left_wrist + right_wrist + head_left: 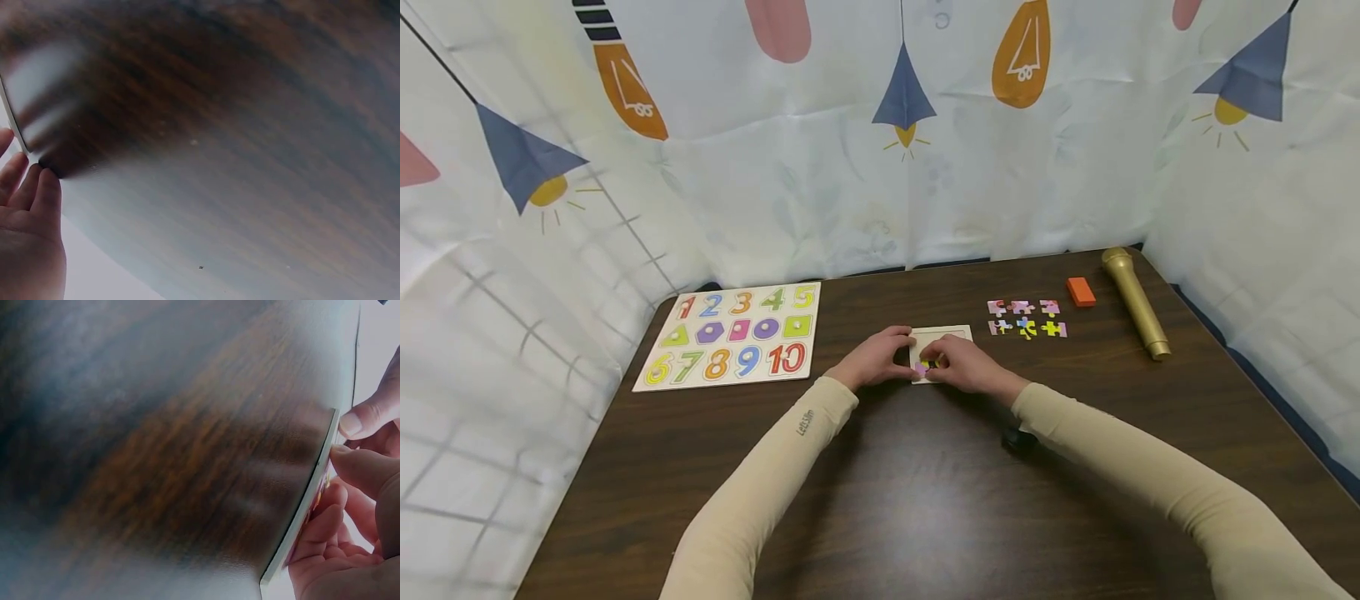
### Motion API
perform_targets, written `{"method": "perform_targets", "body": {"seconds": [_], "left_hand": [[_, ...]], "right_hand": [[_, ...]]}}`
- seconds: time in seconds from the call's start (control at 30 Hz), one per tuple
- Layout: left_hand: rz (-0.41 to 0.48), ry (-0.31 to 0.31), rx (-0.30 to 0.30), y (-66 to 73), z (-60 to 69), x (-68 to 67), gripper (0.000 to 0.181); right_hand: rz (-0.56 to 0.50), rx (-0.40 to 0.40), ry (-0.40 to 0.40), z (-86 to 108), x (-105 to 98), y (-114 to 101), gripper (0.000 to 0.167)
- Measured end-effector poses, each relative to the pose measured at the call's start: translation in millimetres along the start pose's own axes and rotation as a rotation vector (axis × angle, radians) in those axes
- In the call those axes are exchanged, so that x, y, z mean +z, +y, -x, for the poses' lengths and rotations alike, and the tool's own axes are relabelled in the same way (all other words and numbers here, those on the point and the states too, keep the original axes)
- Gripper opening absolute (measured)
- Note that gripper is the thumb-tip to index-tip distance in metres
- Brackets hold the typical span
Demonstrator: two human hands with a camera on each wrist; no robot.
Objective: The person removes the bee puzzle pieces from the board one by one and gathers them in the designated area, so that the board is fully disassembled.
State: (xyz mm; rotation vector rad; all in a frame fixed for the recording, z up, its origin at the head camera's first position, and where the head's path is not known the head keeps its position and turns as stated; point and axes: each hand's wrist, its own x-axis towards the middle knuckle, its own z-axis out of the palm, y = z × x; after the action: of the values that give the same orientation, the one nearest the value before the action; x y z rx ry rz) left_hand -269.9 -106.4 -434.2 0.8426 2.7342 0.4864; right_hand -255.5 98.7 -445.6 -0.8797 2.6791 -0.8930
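A small pale puzzle board (961, 332) with a raised border lies on the dark table between the two hands. My left hand (876, 358) holds its left side, thumb at the near corner and fingers farther up the edge. Over the board, the right hand (967, 364) has curled fingers and pinches a small puzzle piece (933, 364) near the lower left of the recess. Pink and yellow show there, partly hidden by the fingers. In the right wrist view the board's edge (300, 503) runs beside both hands. The left wrist view shows the left fingers (47, 194) near the board's edge.
Several loose jigsaw pieces (1021, 307) lie in two rows to the right. Beyond them are an orange block (1081, 292) and a gold microphone (1137, 304). A number-and-shape board (726, 337) lies at the left. Patterned curtains (850, 183) surround the table. A dark object (1018, 441) sits under the right wrist.
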Motion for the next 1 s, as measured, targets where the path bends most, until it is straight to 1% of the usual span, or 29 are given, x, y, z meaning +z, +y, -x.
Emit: {"method": "perform_targets", "body": {"seconds": [0.13, 0.37, 0.67, 0.87, 1.0], "left_hand": [[-0.001, -0.004, 0.011, -2.0, 0.0, 0.3, 0.066], [-0.009, -0.011, 0.028, -6.0, 0.0, 0.6, 0.067], [0.011, -0.023, 0.031, -8.0, -0.8, 0.4, 0.069], [0.018, -0.017, 0.040, -7.4, -0.4, -0.5, 0.069], [0.022, -0.013, 0.041, -7.2, -0.4, -1.0, 0.069]], "right_hand": [[-0.003, 0.000, -0.011, 0.1, 0.0, -0.4, 0.030], [0.005, -0.054, -0.020, -0.4, 1.3, -0.1, 0.028], [0.007, -0.028, -0.037, -0.8, 2.8, -1.2, 0.029], [0.008, -0.016, -0.056, -1.4, 1.1, -4.0, 0.031], [-0.004, -0.004, -0.048, -1.3, 0.4, -4.9, 0.031]]}}
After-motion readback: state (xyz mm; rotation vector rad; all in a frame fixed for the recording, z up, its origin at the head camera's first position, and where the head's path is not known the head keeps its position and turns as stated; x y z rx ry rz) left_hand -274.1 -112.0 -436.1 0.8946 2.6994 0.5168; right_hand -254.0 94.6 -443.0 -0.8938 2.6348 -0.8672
